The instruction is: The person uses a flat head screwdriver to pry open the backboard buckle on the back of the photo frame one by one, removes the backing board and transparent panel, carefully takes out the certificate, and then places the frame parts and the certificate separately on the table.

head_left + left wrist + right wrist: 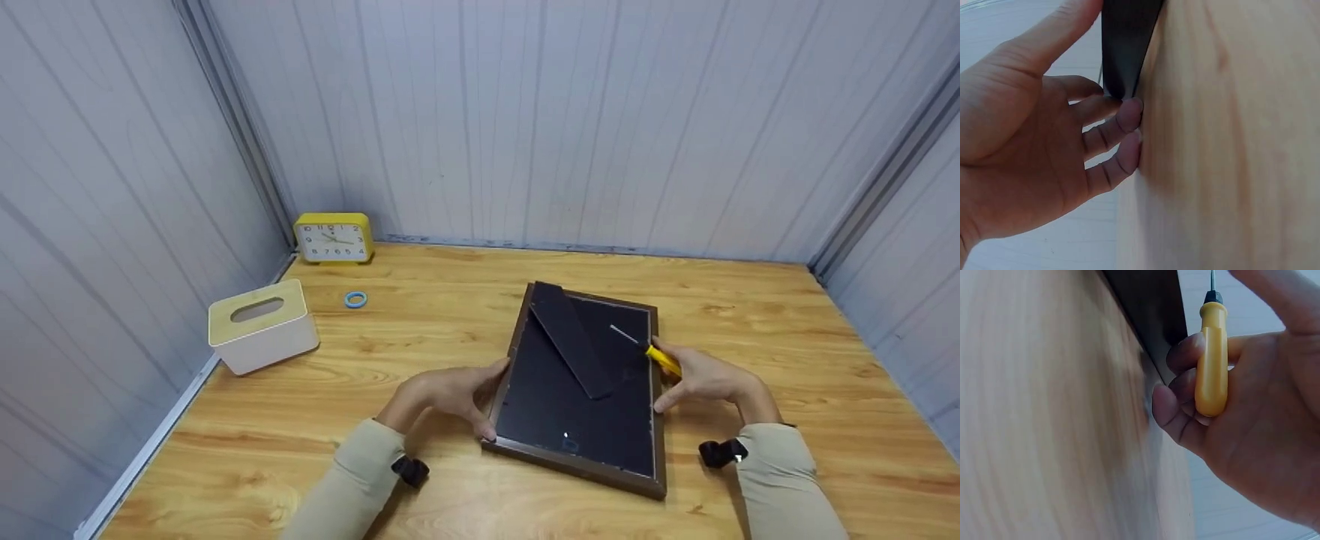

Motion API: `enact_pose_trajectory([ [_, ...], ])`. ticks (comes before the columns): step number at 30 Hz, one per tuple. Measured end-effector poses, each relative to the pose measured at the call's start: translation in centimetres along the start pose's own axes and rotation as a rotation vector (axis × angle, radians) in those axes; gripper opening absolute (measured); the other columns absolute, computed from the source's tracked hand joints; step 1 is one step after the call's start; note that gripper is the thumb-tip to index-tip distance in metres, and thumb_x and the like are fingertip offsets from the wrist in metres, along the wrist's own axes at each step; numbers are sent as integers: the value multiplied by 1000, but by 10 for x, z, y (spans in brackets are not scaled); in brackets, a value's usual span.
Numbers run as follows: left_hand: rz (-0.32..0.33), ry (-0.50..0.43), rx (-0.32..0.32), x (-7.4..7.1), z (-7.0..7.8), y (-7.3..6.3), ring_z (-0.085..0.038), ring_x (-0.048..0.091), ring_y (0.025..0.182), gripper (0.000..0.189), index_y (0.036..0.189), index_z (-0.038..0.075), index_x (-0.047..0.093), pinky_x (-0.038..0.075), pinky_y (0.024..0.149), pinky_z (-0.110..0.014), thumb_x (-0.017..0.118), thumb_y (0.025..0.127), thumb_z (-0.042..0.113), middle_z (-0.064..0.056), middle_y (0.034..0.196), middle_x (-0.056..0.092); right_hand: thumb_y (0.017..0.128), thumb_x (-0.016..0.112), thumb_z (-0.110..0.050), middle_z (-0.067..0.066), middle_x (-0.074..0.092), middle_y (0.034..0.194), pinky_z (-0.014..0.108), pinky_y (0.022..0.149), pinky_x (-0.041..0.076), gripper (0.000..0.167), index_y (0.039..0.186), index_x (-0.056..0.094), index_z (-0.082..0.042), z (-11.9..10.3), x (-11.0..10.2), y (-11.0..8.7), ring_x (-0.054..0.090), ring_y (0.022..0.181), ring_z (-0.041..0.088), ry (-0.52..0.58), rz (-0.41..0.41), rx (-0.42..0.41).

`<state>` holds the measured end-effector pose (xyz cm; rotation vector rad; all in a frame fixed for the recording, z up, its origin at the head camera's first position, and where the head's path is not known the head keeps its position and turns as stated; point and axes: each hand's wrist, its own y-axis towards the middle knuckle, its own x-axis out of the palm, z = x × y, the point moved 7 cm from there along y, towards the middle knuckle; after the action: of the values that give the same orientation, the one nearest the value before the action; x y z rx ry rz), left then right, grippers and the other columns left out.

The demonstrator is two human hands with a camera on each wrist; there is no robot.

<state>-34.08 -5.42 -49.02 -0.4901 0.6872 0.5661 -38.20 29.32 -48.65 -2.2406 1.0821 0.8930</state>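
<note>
A dark picture frame [577,442] lies back side up on the table, its black stand strip [568,337] slanting across the backing. My left hand [457,394] grips the frame's left side near the close corner, thumb on the edge. In the left wrist view its fingertips [1130,115] curl in at the frame's side, low by the table. At the frame's right side is my right hand [705,375], holding a screwdriver with a yellow handle [1213,365] in its curled fingers. That hand's thumb touches the frame's edge, and the screwdriver's metal shaft [624,334] points over the black backing.
A yellow alarm clock [334,238] stands at the back left by the wall. In front of it lies a small blue ring [355,300]. A white tissue box [270,349] with a wooden-looking top sits at the left edge of the wooden table [420,315].
</note>
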Motion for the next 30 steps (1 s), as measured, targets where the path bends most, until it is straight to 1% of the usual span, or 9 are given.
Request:
enact_pose_trajectory([
  [2,-2,30,-39,2,0,0,-18,18,149,124,162,10,3,20,119,-34,88,75,37,-9,165,13,75,90,-32,28,47,138,49,100,38,118,156,14,9,2,0,0,45,114,34,20,1,1],
  [4,0,58,-77,5,2,1,-20,22,147,125,162,13,2,23,118,-35,86,75,45,-9,165,16,78,87,-28,25,48,137,44,99,39,112,156,15,7,5,-1,-1,44,113,33,58,10,7],
  [8,19,124,-140,11,6,4,-23,31,145,125,163,19,1,29,116,-38,80,74,60,-10,163,24,85,81,-20,20,50,127,32,89,39,99,157,17,5,14,-3,-4,43,105,30,138,27,11],
  [10,22,138,-153,13,8,5,-24,31,145,126,163,20,1,29,116,-38,78,74,63,-9,163,25,88,79,-19,18,50,120,31,84,38,97,157,16,6,16,-4,-6,43,100,29,153,19,-3],
  [13,20,147,-153,13,10,6,-23,30,145,126,163,20,0,29,116,-37,79,73,63,-8,163,24,89,77,-20,17,50,116,31,83,37,95,157,16,6,15,-6,-7,43,99,28,153,7,-15],
  [19,-7,132,-119,15,15,6,-22,30,145,129,163,21,2,30,115,-36,85,71,57,-9,163,22,93,73,-19,20,49,126,33,88,38,90,157,16,5,15,-10,-12,43,105,31,132,-4,-18],
  [25,-11,145,-154,16,15,6,-25,33,143,130,163,24,2,31,115,-37,85,69,60,-10,162,25,94,72,-20,21,48,133,39,94,38,89,158,15,4,15,-10,-13,43,111,33,132,-11,-17],
  [28,-11,144,-156,16,15,5,-25,33,143,130,163,24,3,31,115,-37,85,69,60,-11,162,26,94,72,-20,24,45,138,42,96,38,89,158,15,3,14,-10,-12,43,115,34,127,-13,-18],
  [30,-7,138,-151,16,15,5,-24,34,143,130,163,24,3,32,114,-37,85,69,60,-11,162,26,93,72,-20,24,46,138,42,95,38,89,158,15,3,14,-10,-12,43,114,33,128,-12,-14],
])
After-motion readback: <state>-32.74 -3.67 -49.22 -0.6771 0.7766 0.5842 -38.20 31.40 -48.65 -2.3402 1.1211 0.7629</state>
